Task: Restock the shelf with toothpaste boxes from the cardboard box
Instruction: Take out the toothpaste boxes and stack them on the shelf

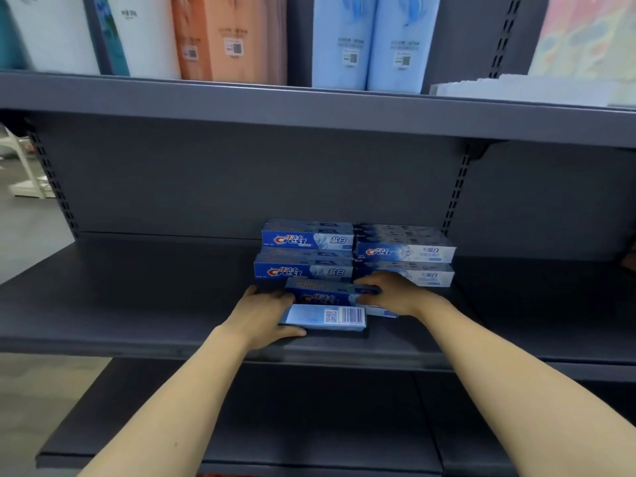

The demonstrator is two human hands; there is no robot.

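Observation:
Blue toothpaste boxes stand stacked in two piles on the dark grey middle shelf (137, 304): a darker blue pile (306, 241) on the left and a paler pile (406, 253) on the right. In front of them lie more boxes. My left hand (261, 315) grips the left end of a pale box with a barcode (327, 316), thumb along its front edge. My right hand (389, 292) holds the right end of a dark blue box (323, 294) lying tilted just behind the barcode box. Another pale box peeks out under my right hand. The cardboard box is out of view.
The upper shelf (309, 108) carries tall white, orange and light blue packs (368, 39) and a white pack at the right. A lower grey shelf (309, 425) juts out beneath my arms. Bare shelf surface lies left and right of the toothpaste piles. Floor shows at far left.

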